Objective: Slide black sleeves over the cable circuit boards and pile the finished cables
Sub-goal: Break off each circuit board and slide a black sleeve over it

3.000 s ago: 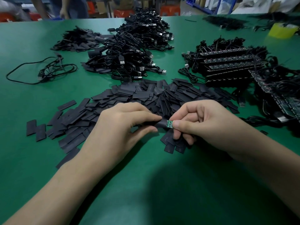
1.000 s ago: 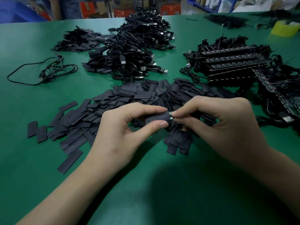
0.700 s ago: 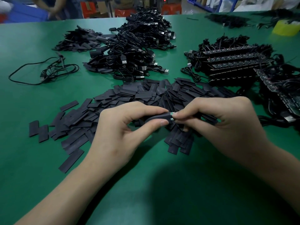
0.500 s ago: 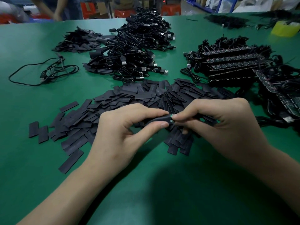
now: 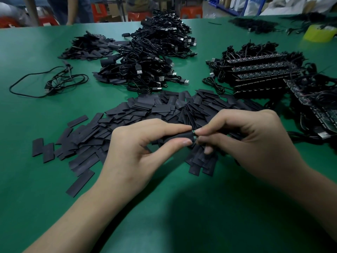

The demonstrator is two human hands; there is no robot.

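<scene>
Black sleeve [image 5: 177,136] is held just above the green table [image 5: 164,216], pinched between the thumb and the first finger of the left hand [image 5: 138,152]. At its right end a small green tip of the circuit board [image 5: 194,134] comes out. The right hand [image 5: 255,143] meets the left one there, and its thumb and first finger pinch at that end. I cannot tell if they grip the board itself or the wire behind it, because the fingers cover it. The two hands are together, fingertips nearly touching. Under and behind them lies a wide heap of loose sleeves [image 5: 158,108], flat on the table. Farther back is a big pile of cables [image 5: 145,70] with USB plugs, and to its left a smaller dark heap [image 5: 87,46]. One single cable [image 5: 51,83] lies alone at the left. At the right, rows of boards [image 5: 259,70] with wires are stacked. A yellow roll [image 5: 319,33] stands at the far right.
</scene>
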